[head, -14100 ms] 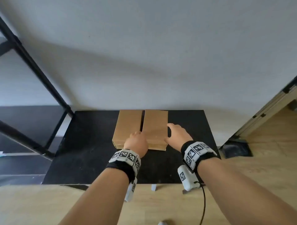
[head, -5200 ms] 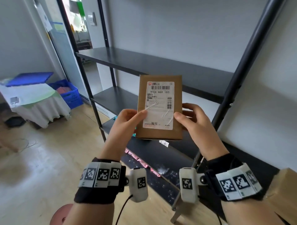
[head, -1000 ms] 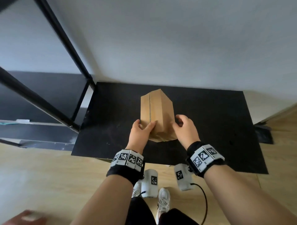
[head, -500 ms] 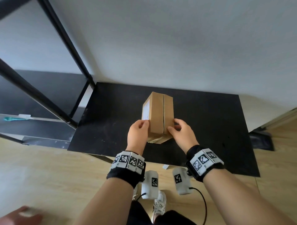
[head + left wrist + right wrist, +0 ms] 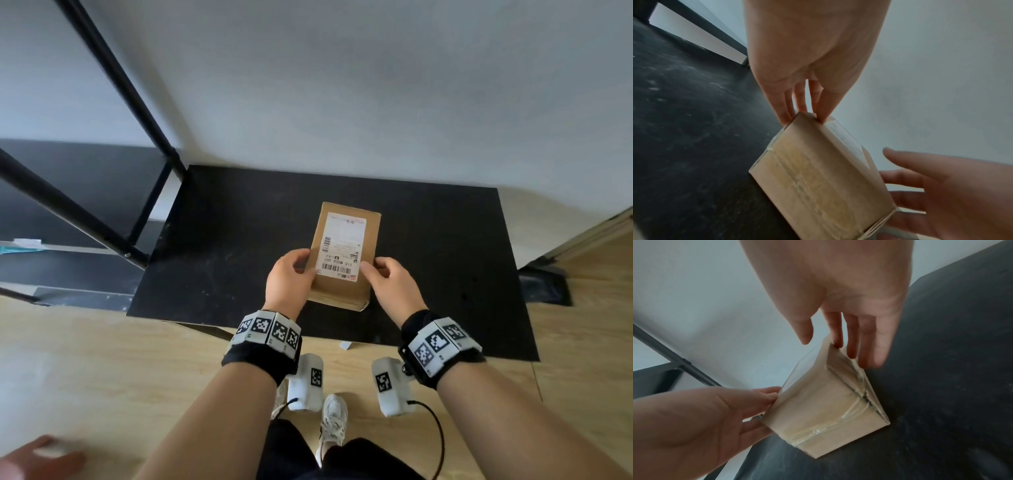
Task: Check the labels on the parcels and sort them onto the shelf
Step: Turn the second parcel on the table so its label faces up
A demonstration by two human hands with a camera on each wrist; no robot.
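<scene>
While both hands hold it above the black worktop [image 5: 428, 240], the cardboard parcel [image 5: 342, 291] is presented in the head view with its white label [image 5: 340, 250] facing up; the print reads upside down from this side. The left hand [image 5: 287, 279] grips the parcel's left edge with the thumb on top near the label, and the right hand [image 5: 394, 284] grips the right edge likewise, so both grips are clamped on the parcel. Black shelf frame bars [image 5: 137, 102] cross the upper left, with a grey wall [image 5: 376, 85] behind and a wooden floor [image 5: 102, 359] below. Wrist bands with printed markers, white camera units, a cable and a white shoe [image 5: 334, 414] show near the bottom; a blurred hand of another person sits at the lower left corner. From the left wrist view, the left hand's fingers [image 5: 785, 105] pinch the parcel's [image 5: 818, 178] upper corner, and the right hand [image 5: 941, 194] reaches under its far edge; nothing stands between parcel and worktop [image 5: 684, 129]. From the right wrist view, the right hand's fingers [image 5: 875, 337] lie along the taped side of the parcel [image 5: 828, 410], the thumb stands apart above it, and the left hand [image 5: 705, 418] holds the opposite edge.
</scene>
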